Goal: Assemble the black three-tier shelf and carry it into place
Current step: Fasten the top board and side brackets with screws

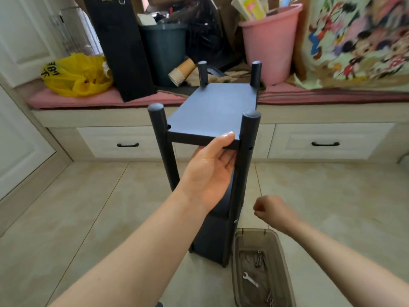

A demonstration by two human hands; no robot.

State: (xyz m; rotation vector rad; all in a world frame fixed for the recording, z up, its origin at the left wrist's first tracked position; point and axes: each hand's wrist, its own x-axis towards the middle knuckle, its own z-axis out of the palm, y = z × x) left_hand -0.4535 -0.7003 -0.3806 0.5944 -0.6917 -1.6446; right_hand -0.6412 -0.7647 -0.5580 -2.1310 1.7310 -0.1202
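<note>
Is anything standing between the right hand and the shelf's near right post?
Nothing visible does. The right hand, fingers curled, hovers just right of the near right post, only floor showing in the gap. The brown tray lies lower, beside that post's foot. The left hand grips the front edge of the top board.

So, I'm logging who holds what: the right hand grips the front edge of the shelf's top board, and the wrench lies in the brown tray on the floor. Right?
Not quite: the head view shows the left hand gripping that front edge of the top board, not the right hand. The wrench does lie in the brown tray on the floor.
</note>
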